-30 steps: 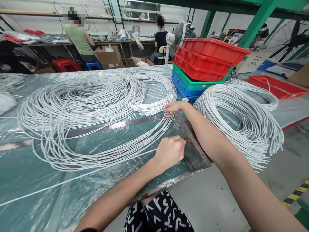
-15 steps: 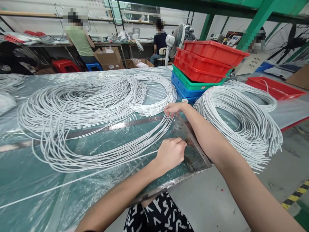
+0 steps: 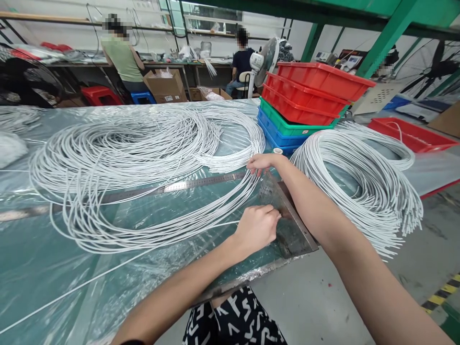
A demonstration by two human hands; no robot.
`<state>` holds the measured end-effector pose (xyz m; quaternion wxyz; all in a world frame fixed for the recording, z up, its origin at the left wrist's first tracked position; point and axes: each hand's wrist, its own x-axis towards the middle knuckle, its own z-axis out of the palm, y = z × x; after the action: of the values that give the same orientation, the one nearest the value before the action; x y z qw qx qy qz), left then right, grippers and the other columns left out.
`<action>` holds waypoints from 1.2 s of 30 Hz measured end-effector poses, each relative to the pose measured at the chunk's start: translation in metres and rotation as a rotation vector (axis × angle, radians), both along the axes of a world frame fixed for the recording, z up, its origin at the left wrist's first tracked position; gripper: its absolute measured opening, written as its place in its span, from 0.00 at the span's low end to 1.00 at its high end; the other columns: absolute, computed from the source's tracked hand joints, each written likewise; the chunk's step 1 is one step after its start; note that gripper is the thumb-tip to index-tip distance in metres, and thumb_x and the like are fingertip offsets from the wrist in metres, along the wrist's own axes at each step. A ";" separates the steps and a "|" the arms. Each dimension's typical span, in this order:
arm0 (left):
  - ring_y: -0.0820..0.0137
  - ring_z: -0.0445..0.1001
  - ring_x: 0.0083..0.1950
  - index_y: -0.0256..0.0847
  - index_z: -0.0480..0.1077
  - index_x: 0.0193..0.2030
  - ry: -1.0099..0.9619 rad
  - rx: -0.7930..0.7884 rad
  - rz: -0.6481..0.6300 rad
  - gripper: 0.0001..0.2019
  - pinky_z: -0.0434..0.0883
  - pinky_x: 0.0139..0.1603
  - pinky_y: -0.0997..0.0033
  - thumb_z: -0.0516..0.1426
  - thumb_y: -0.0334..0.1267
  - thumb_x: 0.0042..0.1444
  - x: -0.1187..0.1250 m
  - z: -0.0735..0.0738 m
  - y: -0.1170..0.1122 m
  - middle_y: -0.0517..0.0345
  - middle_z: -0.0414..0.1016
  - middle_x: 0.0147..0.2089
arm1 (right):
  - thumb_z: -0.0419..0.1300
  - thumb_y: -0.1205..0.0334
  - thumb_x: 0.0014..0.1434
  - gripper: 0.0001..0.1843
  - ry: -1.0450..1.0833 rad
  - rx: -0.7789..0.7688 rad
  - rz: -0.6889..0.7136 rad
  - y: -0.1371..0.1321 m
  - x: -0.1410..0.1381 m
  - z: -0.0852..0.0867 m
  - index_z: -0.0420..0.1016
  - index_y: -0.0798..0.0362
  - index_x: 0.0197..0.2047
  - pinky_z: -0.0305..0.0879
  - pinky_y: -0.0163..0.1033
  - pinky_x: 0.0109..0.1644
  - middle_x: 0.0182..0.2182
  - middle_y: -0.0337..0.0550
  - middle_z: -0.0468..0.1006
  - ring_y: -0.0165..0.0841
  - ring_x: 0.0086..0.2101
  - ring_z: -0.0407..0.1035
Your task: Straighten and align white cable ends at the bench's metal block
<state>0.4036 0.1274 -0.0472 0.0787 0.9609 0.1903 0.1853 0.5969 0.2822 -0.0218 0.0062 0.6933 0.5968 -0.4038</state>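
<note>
My left hand (image 3: 258, 228) is closed in a fist low over the near right part of the table, gripping a single white cable (image 3: 77, 289). That cable runs away to the lower left, partly behind the looped bundle. Farther back, the fingers of my right hand (image 3: 261, 164) curl round the end of a bundle of white cables (image 3: 158, 235), which bends in a wide loop toward the left. Just beneath my left hand lies a metal plate (image 3: 293, 235) with a raised edge, at the table corner. A long steel ruler (image 3: 190, 184) stretches behind the bundle.
Large coils of white cable (image 3: 118, 148) cover the back left, and another coil (image 3: 345, 184) hangs over the right edge. Stacked red, green and blue crates (image 3: 305, 103) stand behind my right hand. Two people (image 3: 124, 57) sit at the far bench, near a fan (image 3: 266, 60).
The single cable from my left hand has shifted, its far left part lower in view and its middle nearer the bundle. Both hands keep nearly the same place; the view has moved slightly.
</note>
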 end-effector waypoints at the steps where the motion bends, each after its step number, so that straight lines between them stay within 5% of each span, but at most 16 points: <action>1: 0.68 0.73 0.31 0.37 0.72 0.31 0.000 0.000 0.000 0.14 0.61 0.28 0.69 0.49 0.32 0.65 0.000 0.000 0.000 0.56 0.71 0.28 | 0.57 0.51 0.65 0.21 0.005 0.002 0.002 0.000 0.000 0.000 0.71 0.54 0.57 0.69 0.33 0.34 0.50 0.51 0.79 0.35 0.36 0.77; 8: 0.69 0.72 0.29 0.38 0.72 0.30 -0.006 -0.066 -0.026 0.14 0.58 0.27 0.68 0.50 0.34 0.66 -0.003 0.001 0.004 0.58 0.72 0.29 | 0.63 0.48 0.62 0.21 0.102 0.017 -0.066 -0.007 0.002 0.003 0.75 0.52 0.53 0.71 0.38 0.39 0.46 0.48 0.80 0.37 0.35 0.78; 12: 0.70 0.73 0.33 0.41 0.74 0.34 -0.204 -0.201 0.022 0.14 0.62 0.33 0.69 0.50 0.36 0.68 -0.007 0.008 0.019 0.60 0.75 0.32 | 0.64 0.49 0.61 0.20 0.212 0.028 -0.096 -0.006 0.000 0.003 0.74 0.53 0.51 0.71 0.36 0.37 0.44 0.48 0.81 0.36 0.34 0.77; 16: 0.68 0.72 0.41 0.42 0.75 0.36 -0.531 -0.206 0.193 0.13 0.66 0.44 0.69 0.51 0.39 0.68 -0.006 0.018 0.059 0.57 0.75 0.35 | 0.65 0.54 0.59 0.16 0.381 0.020 -0.061 -0.007 -0.006 0.006 0.76 0.53 0.47 0.72 0.34 0.37 0.41 0.45 0.82 0.34 0.34 0.77; 20: 0.63 0.70 0.48 0.42 0.78 0.37 -0.620 -0.108 0.353 0.11 0.64 0.52 0.61 0.54 0.38 0.65 0.003 0.018 0.112 0.53 0.74 0.43 | 0.66 0.63 0.55 0.15 0.743 -0.004 0.033 -0.012 -0.013 0.013 0.76 0.53 0.47 0.74 0.36 0.40 0.41 0.44 0.81 0.34 0.36 0.77; 25: 0.62 0.72 0.48 0.40 0.79 0.35 -0.811 -0.351 0.377 0.10 0.67 0.53 0.60 0.56 0.38 0.61 0.017 0.011 0.154 0.50 0.75 0.41 | 0.68 0.60 0.56 0.16 0.943 -0.016 0.097 -0.015 -0.016 0.018 0.73 0.54 0.46 0.75 0.40 0.43 0.39 0.45 0.80 0.35 0.38 0.78; 32: 0.63 0.74 0.49 0.40 0.77 0.38 -0.786 -0.509 0.296 0.15 0.70 0.53 0.62 0.53 0.45 0.63 0.022 0.013 0.152 0.52 0.79 0.41 | 0.68 0.59 0.57 0.10 0.927 -0.020 0.097 -0.014 -0.018 0.018 0.74 0.56 0.38 0.75 0.37 0.41 0.33 0.44 0.80 0.34 0.36 0.77; 36: 0.67 0.75 0.36 0.39 0.74 0.43 -0.635 -0.652 0.319 0.22 0.71 0.36 0.68 0.50 0.55 0.63 0.000 0.005 0.136 0.53 0.78 0.39 | 0.67 0.58 0.59 0.11 0.931 0.064 0.006 -0.011 -0.014 0.018 0.76 0.57 0.39 0.75 0.36 0.40 0.32 0.44 0.79 0.32 0.34 0.76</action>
<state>0.4038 0.2632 -0.0424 0.4006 0.7408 0.3502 0.4101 0.5829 0.2712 -0.0041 -0.2825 0.4365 0.5500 -0.6536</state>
